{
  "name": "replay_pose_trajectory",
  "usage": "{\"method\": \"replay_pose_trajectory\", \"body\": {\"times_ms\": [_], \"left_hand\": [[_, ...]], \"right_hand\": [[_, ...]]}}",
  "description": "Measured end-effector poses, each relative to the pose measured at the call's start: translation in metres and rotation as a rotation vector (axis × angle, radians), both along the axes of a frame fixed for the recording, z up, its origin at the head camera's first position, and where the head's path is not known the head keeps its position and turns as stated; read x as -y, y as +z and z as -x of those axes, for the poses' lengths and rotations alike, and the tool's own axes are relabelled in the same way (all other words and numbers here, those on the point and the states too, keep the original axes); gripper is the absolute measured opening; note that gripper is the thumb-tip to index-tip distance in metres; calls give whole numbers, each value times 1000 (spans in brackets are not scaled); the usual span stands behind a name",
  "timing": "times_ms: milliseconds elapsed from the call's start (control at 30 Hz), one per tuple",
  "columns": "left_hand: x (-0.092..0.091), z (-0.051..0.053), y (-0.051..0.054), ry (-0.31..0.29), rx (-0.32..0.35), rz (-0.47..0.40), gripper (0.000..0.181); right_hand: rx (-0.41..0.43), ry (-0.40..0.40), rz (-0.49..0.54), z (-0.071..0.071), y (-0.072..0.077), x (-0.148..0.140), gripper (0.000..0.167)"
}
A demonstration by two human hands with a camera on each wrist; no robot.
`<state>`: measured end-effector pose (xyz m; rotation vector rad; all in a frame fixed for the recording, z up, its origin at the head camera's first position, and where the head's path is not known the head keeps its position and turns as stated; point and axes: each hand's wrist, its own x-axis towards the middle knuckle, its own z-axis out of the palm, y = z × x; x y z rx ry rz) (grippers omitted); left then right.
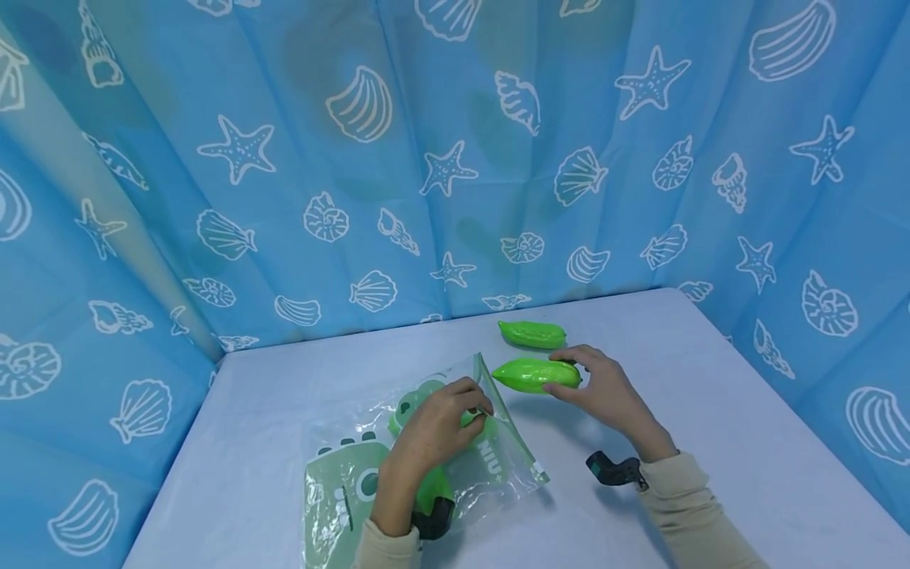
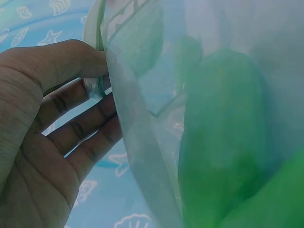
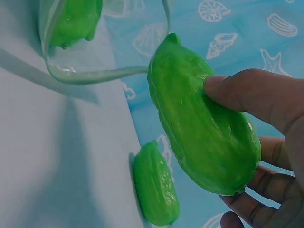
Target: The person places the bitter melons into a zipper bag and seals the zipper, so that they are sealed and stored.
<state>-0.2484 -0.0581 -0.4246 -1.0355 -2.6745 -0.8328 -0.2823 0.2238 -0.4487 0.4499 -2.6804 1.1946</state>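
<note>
Blue curtain [image 1: 398,194] w/ white shell & starfish prints backs the worktop [image 1: 746,411]. Left hand [image 1: 437,423] pinches the mouth edge of a clear zip bag [image 1: 490,494], near left; right hand [image 1: 597,391] grips a green veg [image 1: 526,375] just outside that mouth. Prob. partway: min. one similar piece [image 2: 221,137] is in the bag already, two are outside, incl. the spare veg [image 1: 533,335] on the far side. Bag lettering reads approx. "NIU"; can't tell if more's hidden.

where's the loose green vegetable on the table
In the head view, the loose vegetable lies right of centre near the far edge of the table, just beyond the held vegetable in the right hand.
</note>
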Motion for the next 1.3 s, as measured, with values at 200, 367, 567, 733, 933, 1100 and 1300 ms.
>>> {"method": "replay_pose_trajectory", "body": {"times_ms": [200,367,567,733,933,1100,1300], "left_hand": [[0,0,0,-1,4,-7,11],[0,1,1,-3,4,-5,11],[-1,1,1,-1,-6,2,11],[-1,1,0,-17,-31,-5,12],[-1,1,-1,-20,-43,0,10],[-1,1,-1,-23,-46,-10,11],[-1,2,-2,-30,-46,-15,12]], "right_hand": [[-31,37,-18,-2,-5,11,50],[7,44,-36,-4,-7,19,50],[-13,92,-51,-7,-13,27,48],[-57,129,-60,-7,-19,33,45],[-45,143,-66,-9,-21,38,45],[-67,148,-73,-10,-20,39,43],[-68,139,-87,-10,-21,38,40]]}}
